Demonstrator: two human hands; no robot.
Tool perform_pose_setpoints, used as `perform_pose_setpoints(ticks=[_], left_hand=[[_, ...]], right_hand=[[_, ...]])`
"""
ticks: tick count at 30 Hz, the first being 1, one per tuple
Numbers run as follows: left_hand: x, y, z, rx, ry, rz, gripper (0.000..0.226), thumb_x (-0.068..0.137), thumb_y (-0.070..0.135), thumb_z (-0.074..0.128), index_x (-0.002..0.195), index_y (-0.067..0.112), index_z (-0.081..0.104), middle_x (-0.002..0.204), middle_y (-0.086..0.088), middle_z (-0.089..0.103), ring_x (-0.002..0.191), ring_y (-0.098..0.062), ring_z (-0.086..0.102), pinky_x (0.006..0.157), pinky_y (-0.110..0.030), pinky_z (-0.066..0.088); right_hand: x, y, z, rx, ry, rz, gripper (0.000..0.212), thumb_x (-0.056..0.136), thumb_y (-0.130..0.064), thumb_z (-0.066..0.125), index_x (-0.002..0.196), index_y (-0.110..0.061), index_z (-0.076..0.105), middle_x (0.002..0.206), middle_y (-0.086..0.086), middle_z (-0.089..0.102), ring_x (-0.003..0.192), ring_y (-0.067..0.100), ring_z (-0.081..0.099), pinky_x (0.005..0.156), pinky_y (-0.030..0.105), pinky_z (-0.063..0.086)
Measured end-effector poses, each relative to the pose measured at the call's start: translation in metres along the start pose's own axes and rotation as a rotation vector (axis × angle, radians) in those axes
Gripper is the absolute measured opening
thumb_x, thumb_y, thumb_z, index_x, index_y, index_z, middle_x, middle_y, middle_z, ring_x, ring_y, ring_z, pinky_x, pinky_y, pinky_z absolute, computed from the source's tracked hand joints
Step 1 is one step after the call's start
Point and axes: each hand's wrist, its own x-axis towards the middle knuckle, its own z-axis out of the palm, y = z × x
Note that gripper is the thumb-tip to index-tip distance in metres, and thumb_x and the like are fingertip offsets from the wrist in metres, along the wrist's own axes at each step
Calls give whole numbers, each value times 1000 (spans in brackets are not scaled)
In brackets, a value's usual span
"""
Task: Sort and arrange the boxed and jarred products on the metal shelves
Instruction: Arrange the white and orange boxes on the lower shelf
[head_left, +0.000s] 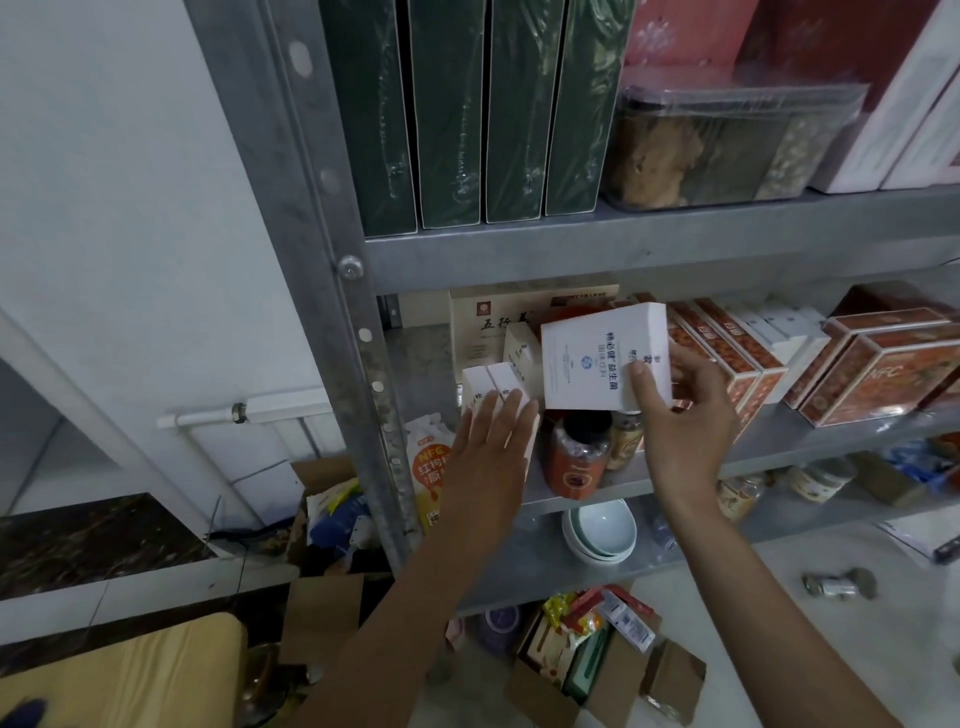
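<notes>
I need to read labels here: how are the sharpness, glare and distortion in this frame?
Head view: the wide lens bows the shelf post; plastic wrap on the dark green boxes and the clear tub throws glare; the large print on the white box in the right hand is legible, its small print soft.

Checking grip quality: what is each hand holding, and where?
Right hand grips the white box by its lower right corner; left hand rests flat on smaller boxes.

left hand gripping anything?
No: the left hand lies flat, fingers straight, against the small white boxes; only the right hand holds a bigger box.
</notes>
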Motion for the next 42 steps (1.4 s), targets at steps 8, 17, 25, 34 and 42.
perform_pose_setpoints(ticks=[8,17,25,34,42], left_hand=[[-5,-6,7,-69,63,-50,61,94,5,54,151,14,33,159,-5,26,149,-27,17,117,-37,9],[-8,-9,9,-182,61,-34,62,99,11,49,154,22,22,163,2,12,151,-20,1,117,-33,10],[-4,-9,13,-200,44,-23,67,97,11,52,155,20,20,163,5,8,150,-16,-3,117,-33,19],[-6,-11,19,-167,37,-18,70,96,14,53,155,18,15,158,6,-6,144,-11,-15,116,-29,3],[-5,-14,18,-60,-59,-16,83,95,19,55,156,22,-2,162,3,-15,141,-13,-27,118,-36,-8]], right_hand=[[-6,-8,12,-154,-91,-175,39,89,-31,69,124,-18,58,117,-8,63,98,8,61,76,24,55],[-14,10,33,-366,-234,-366,43,89,-27,70,128,-11,59,116,12,68,99,26,67,71,41,59],[-7,22,65,-648,-454,-393,47,95,-43,57,133,-14,57,116,13,62,98,28,63,70,30,47],[-12,32,67,-1037,-599,-435,60,100,-57,22,148,-24,36,138,11,40,122,28,36,97,38,32],[7,33,67,-924,-808,-313,58,100,-57,19,152,-31,26,142,8,30,127,28,27,105,43,26]])
